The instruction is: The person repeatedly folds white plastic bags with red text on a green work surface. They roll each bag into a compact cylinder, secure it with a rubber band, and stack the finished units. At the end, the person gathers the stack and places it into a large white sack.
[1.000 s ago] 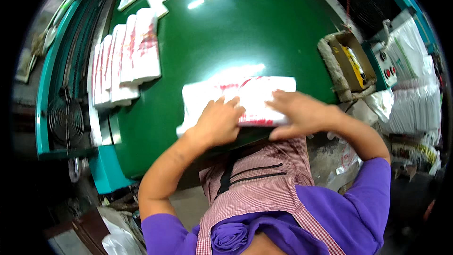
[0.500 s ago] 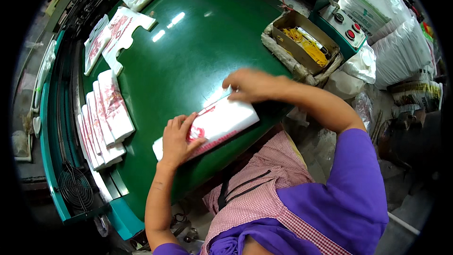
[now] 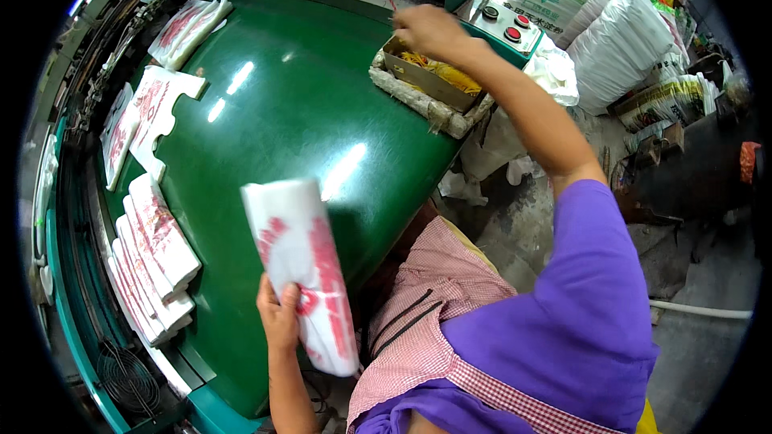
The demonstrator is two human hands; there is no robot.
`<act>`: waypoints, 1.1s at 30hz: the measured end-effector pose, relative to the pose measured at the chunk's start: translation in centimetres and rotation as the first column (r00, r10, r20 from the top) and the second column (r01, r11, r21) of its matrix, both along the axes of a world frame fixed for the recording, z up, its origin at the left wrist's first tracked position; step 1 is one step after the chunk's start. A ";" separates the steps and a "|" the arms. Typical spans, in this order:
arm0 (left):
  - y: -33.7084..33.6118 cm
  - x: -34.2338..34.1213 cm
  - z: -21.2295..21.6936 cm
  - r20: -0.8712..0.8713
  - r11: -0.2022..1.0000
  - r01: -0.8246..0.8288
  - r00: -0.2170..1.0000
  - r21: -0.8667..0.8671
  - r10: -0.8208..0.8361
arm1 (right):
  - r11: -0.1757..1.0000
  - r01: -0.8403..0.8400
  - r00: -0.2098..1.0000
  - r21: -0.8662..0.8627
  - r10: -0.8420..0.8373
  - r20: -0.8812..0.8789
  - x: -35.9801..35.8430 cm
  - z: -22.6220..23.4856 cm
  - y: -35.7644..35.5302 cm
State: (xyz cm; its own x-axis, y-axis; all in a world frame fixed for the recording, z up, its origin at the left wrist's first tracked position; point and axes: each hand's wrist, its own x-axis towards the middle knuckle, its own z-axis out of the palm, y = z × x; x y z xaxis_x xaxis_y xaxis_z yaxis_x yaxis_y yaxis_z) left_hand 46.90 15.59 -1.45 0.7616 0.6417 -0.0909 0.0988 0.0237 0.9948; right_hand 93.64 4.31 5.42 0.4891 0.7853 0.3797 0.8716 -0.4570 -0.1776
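Head view: folded bags (image 3: 293, 217) have been lifted, grasped by the left hand (image 3: 279, 319), folding apparently done; the right hand (image 3: 430, 33), its grip impossible to tell, has been brought over the box (image 3: 426, 87).

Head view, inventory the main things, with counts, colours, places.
held bundle: one, white-red, lower centre
row bundles: several, white-red, table's left
flat bags: several, white-red, upper left
table: one, green, centre
open box: one, brown, table's right
yellow strands: uncountable, yellow, inside open box
control box: one, green-grey, beside open box
sacks: several, white, upper right
left hand: one, bare, gripping held bundle
right hand: one, bare, at open box
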 end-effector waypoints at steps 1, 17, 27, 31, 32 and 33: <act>0.6 0.6 -0.3 0.152 0.998 -0.028 0.988 -0.049 0.035 | 0.992 -0.128 0.976 0.009 0.127 -0.178 -1.1 0.3 2.2; 3.6 -0.4 2.2 0.564 0.890 0.214 0.824 -0.402 0.057 | 0.630 0.260 -0.787 0.732 0.577 -0.217 -21.5 0.7 8.2; 14.0 -1.7 0.1 0.313 0.916 -0.383 0.861 -0.118 0.400 | 0.804 -0.442 -0.100 0.398 0.397 -0.913 -24.4 -2.9 10.2; 17.0 0.5 -0.1 0.331 0.932 -0.344 0.897 0.110 0.292 | 0.674 -0.293 0.061 0.678 0.721 -0.691 -30.8 -6.7 19.7; 17.8 0.1 -0.2 0.266 0.777 -0.452 0.891 0.438 0.368 | 0.690 -0.257 0.052 0.677 0.709 -0.703 -31.2 -7.1 22.7; 18.7 -0.3 -0.1 0.223 0.523 -0.462 0.862 0.716 0.456 | 0.706 -0.221 0.046 0.673 0.697 -0.716 -31.4 -7.2 26.0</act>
State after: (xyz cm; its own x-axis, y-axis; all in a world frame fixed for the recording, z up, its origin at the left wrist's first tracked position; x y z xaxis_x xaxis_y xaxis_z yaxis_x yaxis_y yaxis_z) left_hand 46.58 34.25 -1.52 0.3406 0.7482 0.5693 0.2826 -0.6590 0.6970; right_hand 62.23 30.29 -1.74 0.2190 0.9433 0.2493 -0.0325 0.2625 -0.9644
